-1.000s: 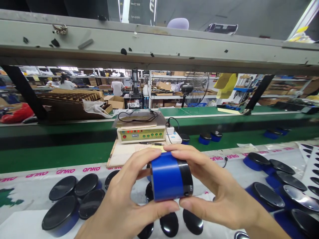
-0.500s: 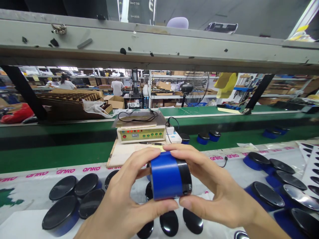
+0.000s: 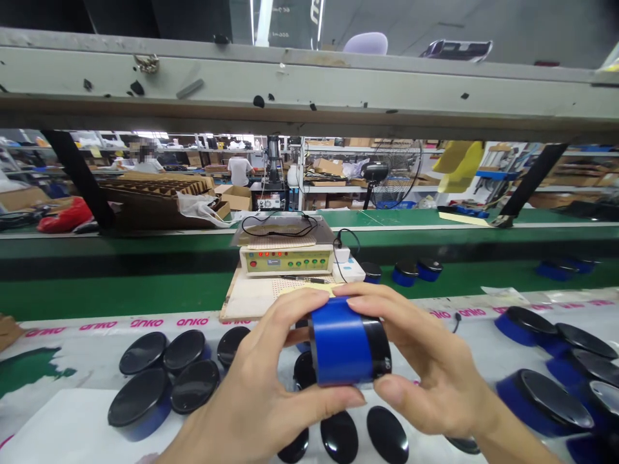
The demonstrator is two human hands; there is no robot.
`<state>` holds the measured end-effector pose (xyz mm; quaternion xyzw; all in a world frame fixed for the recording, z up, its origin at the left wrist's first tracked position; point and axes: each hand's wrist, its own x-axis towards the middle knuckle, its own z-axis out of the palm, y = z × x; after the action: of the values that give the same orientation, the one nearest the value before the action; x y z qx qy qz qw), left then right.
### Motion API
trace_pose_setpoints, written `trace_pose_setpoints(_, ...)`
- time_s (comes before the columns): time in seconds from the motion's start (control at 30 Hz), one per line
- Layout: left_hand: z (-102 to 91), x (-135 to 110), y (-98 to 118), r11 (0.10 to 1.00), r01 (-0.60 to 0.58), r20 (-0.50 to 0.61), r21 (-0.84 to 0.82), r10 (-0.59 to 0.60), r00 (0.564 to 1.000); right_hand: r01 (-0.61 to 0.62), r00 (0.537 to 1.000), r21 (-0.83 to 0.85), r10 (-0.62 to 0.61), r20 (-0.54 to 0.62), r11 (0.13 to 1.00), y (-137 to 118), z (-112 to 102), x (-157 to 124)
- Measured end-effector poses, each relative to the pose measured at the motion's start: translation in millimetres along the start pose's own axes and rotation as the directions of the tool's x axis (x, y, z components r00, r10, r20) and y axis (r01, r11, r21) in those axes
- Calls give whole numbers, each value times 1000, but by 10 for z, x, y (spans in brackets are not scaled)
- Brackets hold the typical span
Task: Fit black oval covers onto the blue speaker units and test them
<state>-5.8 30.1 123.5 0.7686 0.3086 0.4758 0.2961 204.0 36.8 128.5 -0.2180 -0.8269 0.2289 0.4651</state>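
Observation:
Both hands hold a blue cylindrical device [image 3: 341,345] on its side in front of me, above the bench. Its right end is a black ring with white "OFF" lettering. My left hand [image 3: 271,367] grips the blue body from the left, fingers on top and thumb beneath. My right hand [image 3: 430,361] closes round the black ring end, with its thumb at the lower edge by the lettering. Below them, several glossy black round discs [image 3: 339,437] lie on the white bench cover. The device's left face is mostly hidden by my left hand.
Several similar blue devices with black tops stand at left [image 3: 140,403] and right [image 3: 544,399]. Behind the hands sits a control box [image 3: 290,259] with red digits on a board. A green conveyor [image 3: 145,283] runs across, and a shelf beam [image 3: 338,87] spans overhead.
The whole view has shifted, so bench and hands appear farther right. Both hands keep hold of the device. My right thumb has moved slightly right along the black ring.

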Motion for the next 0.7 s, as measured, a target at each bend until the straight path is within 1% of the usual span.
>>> trace_pose_setpoints(0.17, -11, -12, -22, 998, -61, -1, 33, 61, 998, 48, 999, -77, -48, -6, 996, 39, 4, -12)
trace_pose_setpoints(0.47, -19, -26, -48, 996, -67, 9, 64, 67, 998, 134, 991, -166, -134, 10, 977, 66, -4, -2)
trace_pose_setpoints(0.7, -28, -18, -26, 987, -123, 47, 101, 119, 992, 144, 988, -220, -152, -21, 965, 78, 43, -41)
